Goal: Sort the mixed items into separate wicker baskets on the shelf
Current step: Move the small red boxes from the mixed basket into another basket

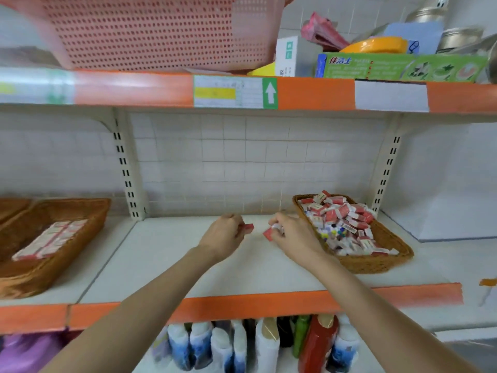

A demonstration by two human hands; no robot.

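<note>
- Head view: my left hand (pixel 224 232) pinches one small red box (pixel 248 228) above the shelf (pixel 166 254).
- My right hand (pixel 291 234) grips several small boxes (pixel 271 232) beside the right wicker basket (pixel 376 261) of mixed items.
- Sorted red-and-white boxes (pixel 51 239) lie in the left wicker basket (pixel 40 270).

A brown wicker basket (pixel 387 254) sits at the right of the white shelf (pixel 166 254), heaped with a jumble of small red-and-white boxes (pixel 341 214) over a few tiny colourful bits too small to tell apart. At the left, well apart from it, a second wicker basket (pixel 40 265) holds the same kind of boxes (pixel 51 238) laid flat in neat rows. Between the two, above the bare shelf, one red box (pixel 247 228) is pinched in the left hand (pixel 224 236) and another (pixel 269 234) in the right hand (pixel 291 235).
</note>
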